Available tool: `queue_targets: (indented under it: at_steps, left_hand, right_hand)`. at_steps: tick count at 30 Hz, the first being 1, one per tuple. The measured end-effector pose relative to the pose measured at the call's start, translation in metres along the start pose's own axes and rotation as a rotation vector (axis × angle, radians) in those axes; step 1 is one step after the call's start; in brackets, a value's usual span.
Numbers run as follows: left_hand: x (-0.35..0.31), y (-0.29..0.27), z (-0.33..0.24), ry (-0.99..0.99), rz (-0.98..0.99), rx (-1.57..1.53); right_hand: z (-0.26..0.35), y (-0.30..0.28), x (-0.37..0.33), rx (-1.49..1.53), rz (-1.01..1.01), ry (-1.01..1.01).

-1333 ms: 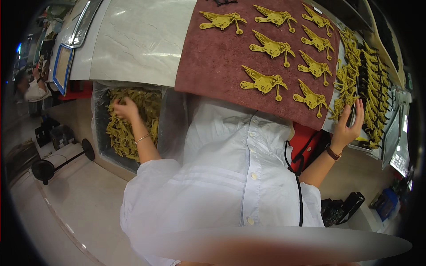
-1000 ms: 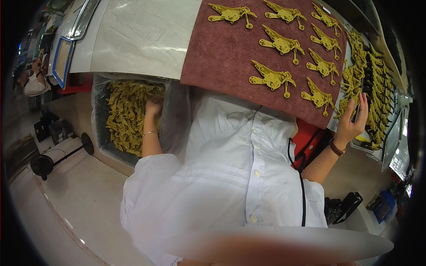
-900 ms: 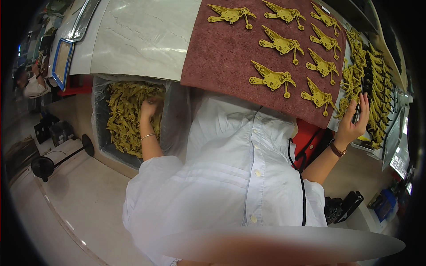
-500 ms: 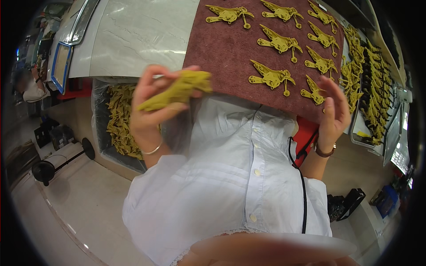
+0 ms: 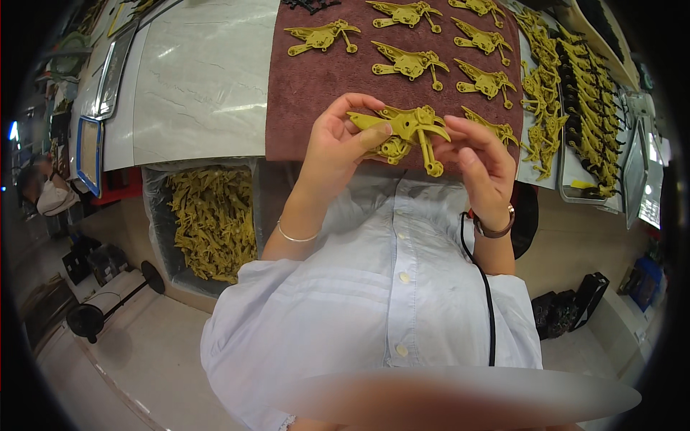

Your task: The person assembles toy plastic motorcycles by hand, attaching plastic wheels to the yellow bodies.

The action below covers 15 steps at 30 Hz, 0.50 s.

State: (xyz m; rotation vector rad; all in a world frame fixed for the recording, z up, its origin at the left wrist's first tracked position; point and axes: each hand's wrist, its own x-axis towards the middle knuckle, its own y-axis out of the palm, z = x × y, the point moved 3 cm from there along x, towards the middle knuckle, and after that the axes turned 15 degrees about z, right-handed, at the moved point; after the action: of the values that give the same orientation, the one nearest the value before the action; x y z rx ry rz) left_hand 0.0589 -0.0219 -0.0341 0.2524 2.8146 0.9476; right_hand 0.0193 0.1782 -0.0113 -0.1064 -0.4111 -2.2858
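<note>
Over the near edge of a dark red cloth mat [image 5: 341, 82], my left hand [image 5: 334, 147] is closed on an olive-yellow moulded plastic part [image 5: 410, 126]. The part has a long pointed blade, a curved beak-like tip and a thin leg with a round end. My right hand [image 5: 489, 161] is at its right end, fingers bent and apart; whether a fingertip touches the tip I cannot tell. More yellow shows below and behind the held part, mostly hidden. Several matching parts [image 5: 410, 63] lie spaced out on the mat, one [image 5: 492, 126] just beyond my right fingers.
A bin [image 5: 162, 237] lined with clear plastic stands below the table's left side, heaped with yellow parts [image 5: 212, 223]. Trays of yellow parts [image 5: 543, 122] and of yellow-and-black pieces [image 5: 589, 115] line the right. A pale marbled tabletop [image 5: 205, 79] adjoins the mat; a blue-rimmed tray [image 5: 90, 154] sits far left.
My left hand has carried the yellow part rightward from above the bin to the mat. My right hand has come in toward the part. The view has shifted, bringing black pieces into sight at the top.
</note>
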Motion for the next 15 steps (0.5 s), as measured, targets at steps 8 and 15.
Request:
queue_targets:
  at_steps: [8, 15]
  left_hand:
    - [-0.006, -0.004, -0.002, -0.129, -0.017, 0.092]
    - [-0.011, 0.007, -0.009, 0.076, 0.063, 0.111]
  right_hand:
    - [0.017, 0.014, 0.014, -1.245, 0.333, -0.278]
    - [-0.007, 0.023, 0.004, -1.127, 0.182, -0.388]
